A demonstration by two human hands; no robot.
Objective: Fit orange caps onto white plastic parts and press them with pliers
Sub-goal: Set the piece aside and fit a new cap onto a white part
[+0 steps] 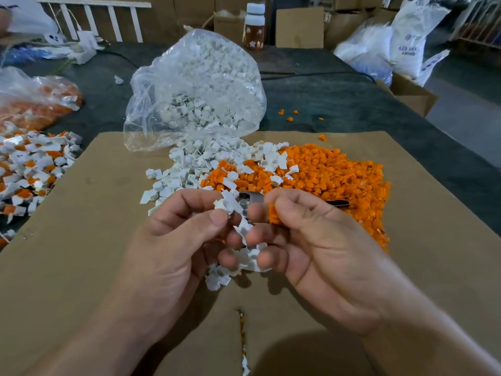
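My left hand (187, 232) pinches a white plastic part (226, 203) between thumb and forefinger, with several more white parts (249, 257) cupped under its fingers. My right hand (306, 240) pinches an orange cap (273, 214) a few centimetres to the right of that part. The metal pliers (250, 198) lie on the cardboard just behind my fingers, mostly hidden by them, one dark handle (337, 203) poking out to the right. Behind the hands spread a pile of loose white parts (189, 169) and a pile of orange caps (333, 177).
A clear bag of white parts (195, 90) spills onto the cardboard sheet (81, 240). Assembled white-and-orange pieces (29, 169) are heaped at the left, beside a bag of orange pieces (35, 101). A bottle (254, 25), boxes and white sacks (406, 39) stand at the back.
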